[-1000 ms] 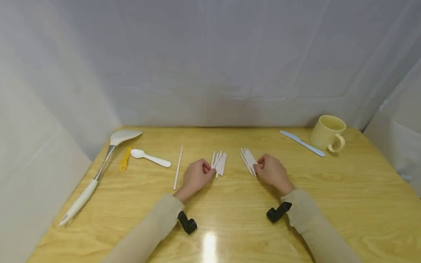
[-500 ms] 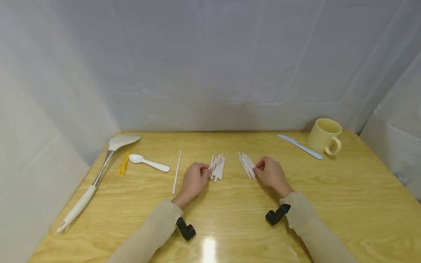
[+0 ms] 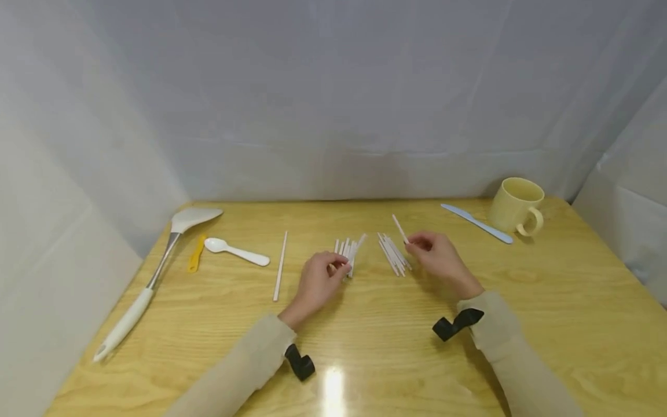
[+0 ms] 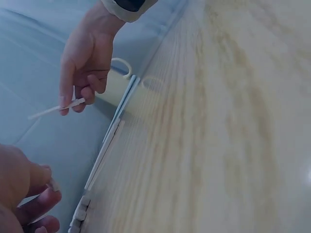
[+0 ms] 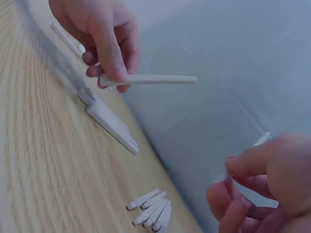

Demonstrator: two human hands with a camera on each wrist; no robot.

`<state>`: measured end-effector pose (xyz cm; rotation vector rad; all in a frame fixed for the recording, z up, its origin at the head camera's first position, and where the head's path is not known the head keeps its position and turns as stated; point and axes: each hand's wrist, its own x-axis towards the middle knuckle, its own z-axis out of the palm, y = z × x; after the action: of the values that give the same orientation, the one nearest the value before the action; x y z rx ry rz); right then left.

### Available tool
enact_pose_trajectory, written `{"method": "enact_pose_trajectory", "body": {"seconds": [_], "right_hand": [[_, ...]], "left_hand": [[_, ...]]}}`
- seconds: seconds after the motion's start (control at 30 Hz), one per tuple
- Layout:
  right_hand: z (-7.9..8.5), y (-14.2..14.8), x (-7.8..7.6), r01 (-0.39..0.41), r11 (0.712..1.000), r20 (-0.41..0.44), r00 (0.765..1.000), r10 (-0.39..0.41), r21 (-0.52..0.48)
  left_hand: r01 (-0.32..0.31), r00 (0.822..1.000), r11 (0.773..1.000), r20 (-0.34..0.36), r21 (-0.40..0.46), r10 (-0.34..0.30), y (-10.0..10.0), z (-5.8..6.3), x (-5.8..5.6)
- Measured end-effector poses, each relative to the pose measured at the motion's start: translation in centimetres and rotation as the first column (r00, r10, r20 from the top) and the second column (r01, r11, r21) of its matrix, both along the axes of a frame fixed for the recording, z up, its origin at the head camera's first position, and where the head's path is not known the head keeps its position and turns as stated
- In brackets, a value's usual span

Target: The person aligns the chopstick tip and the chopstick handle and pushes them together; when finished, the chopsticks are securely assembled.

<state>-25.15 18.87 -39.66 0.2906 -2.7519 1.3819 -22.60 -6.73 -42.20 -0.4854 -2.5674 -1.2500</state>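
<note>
My left hand (image 3: 319, 282) pinches a slim white stick (image 5: 160, 79) between thumb and fingers, just over the left bundle of white sticks (image 3: 342, 248). Part of that bundle is hidden behind the fingers. On the other side, my right hand (image 3: 442, 262) pinches a similar white stick (image 3: 399, 228) near one end, its far end pointing up and away. Beside those fingertips the right bundle of several white sticks (image 3: 392, 255) lies slightly fanned on the table. In the left wrist view the right hand's stick (image 4: 46, 111) is raised above the tabletop.
A longer white stick (image 3: 280, 266) lies left of the hands, then a white spoon (image 3: 237, 252), a small yellow tool (image 3: 196, 253) and a long white-handled utensil (image 3: 125, 321). Back right are a light-blue knife (image 3: 476, 223) and a yellow mug (image 3: 513, 208). White cloth (image 3: 333, 116) walls the table.
My right hand has drawn one stick off the right bundle, lifting it and shifting right. My left hand has moved slightly right, its stick now leaning right over the left bundle.
</note>
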Motion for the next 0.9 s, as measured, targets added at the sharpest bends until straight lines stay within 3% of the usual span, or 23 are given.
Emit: {"method": "enact_pose_trajectory", "body": {"seconds": [0.1, 0.27, 0.47, 0.6, 0.67, 0.9], "right_hand": [[0.7, -0.3, 0.3, -0.039, 0.994, 0.014, 0.999, 0.041, -0.099], [1.7, -1.1, 0.5, -0.091, 0.962, -0.002, 0.996, 0.093, -0.259], [2.4, -1.7, 1.4, -0.193, 0.908, -0.072, 0.981, 0.179, -0.372], [2.1, -2.1, 1.7, -0.249, 0.864, -0.092, 0.968, 0.233, -0.438], [1.9, -2.3, 1.7, -0.263, 0.844, -0.088, 0.964, 0.252, -0.467], [1.7, -3.3, 2.0, -0.271, 0.820, -0.068, 0.959, 0.275, -0.504]], "left_hand": [[0.026, 0.999, 1.000, 0.029, 0.010, -0.026, 0.2, 0.3, 0.2], [0.098, 0.993, 0.995, 0.064, 0.021, -0.100, 0.8, 0.9, 0.9], [0.246, 0.969, 0.968, 0.013, -0.052, -0.246, 2.4, 0.4, 1.6], [0.307, 0.951, 0.949, -0.024, -0.066, -0.309, 3.1, 0.1, 1.9], [0.316, 0.948, 0.947, -0.031, -0.062, -0.318, 3.2, 0.0, 2.0], [0.270, 0.962, 0.961, -0.037, -0.057, -0.272, 2.7, -0.4, 2.4]]}}
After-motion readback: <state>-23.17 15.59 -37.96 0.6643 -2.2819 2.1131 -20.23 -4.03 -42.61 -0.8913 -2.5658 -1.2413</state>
